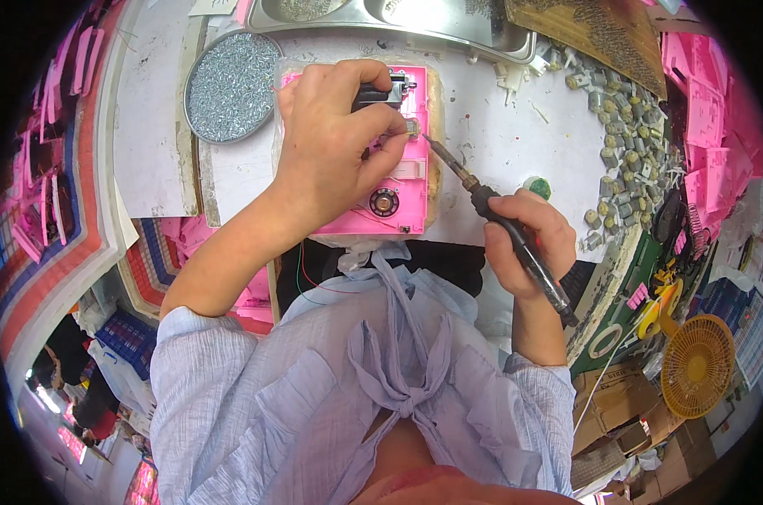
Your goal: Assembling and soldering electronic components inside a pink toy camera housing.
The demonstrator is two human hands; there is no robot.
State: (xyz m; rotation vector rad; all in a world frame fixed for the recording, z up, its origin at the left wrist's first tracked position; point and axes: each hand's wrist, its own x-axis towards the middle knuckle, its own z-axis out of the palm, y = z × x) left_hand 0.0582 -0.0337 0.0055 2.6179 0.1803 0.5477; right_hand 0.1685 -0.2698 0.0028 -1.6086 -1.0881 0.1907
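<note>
A pink plastic housing (348, 223) lies on the table in front of me, with a round speaker (384, 202) and thin wires in its near part. My left hand (335, 139) reaches over it, thumb and forefinger closed on what looks like a small motor (412, 128); the fingers hide most of it. A black boxy part (385, 94) sits at the far end of the housing, partly behind that hand. My right hand (533, 240) grips a soldering iron (516, 231) by its black handle. Its tip meets or nearly meets the exposed end of the small motor.
A round tin of small metal screws (232, 87) stands at the far left. Beyond the housing is a metal tray (398, 25). Many small motors (621, 143) are heaped at the right, beside a brown board (592, 38). A green round piece (538, 187) lies near my right hand.
</note>
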